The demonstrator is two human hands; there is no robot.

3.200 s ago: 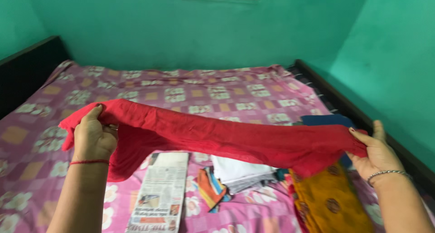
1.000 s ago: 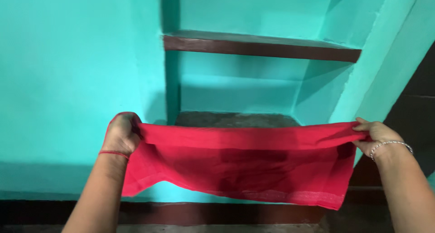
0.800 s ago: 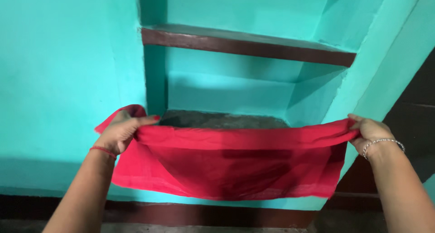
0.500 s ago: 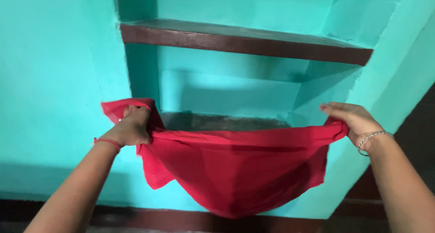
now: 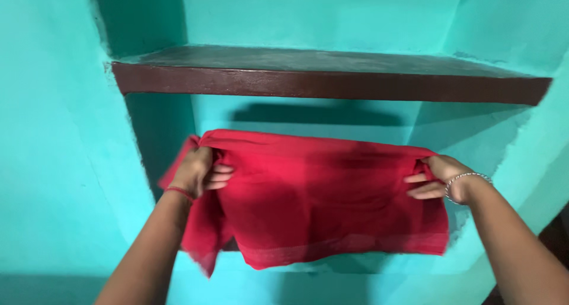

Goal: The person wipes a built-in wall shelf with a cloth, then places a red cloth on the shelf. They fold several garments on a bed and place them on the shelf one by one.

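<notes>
The red cloth point(image 5: 320, 198), clamped by left hand point(image 5: 198, 173) and right hand point(image 5: 438, 177), has been raised beneath the brown shelf point(image 5: 332, 82), nearer the niche.

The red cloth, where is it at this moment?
In the head view the red cloth hangs in the middle, stretched between the left hand and the right hand, inside the turquoise wall niche just under the dark brown shelf.

no packages, no labels, no signs, no screens
</notes>
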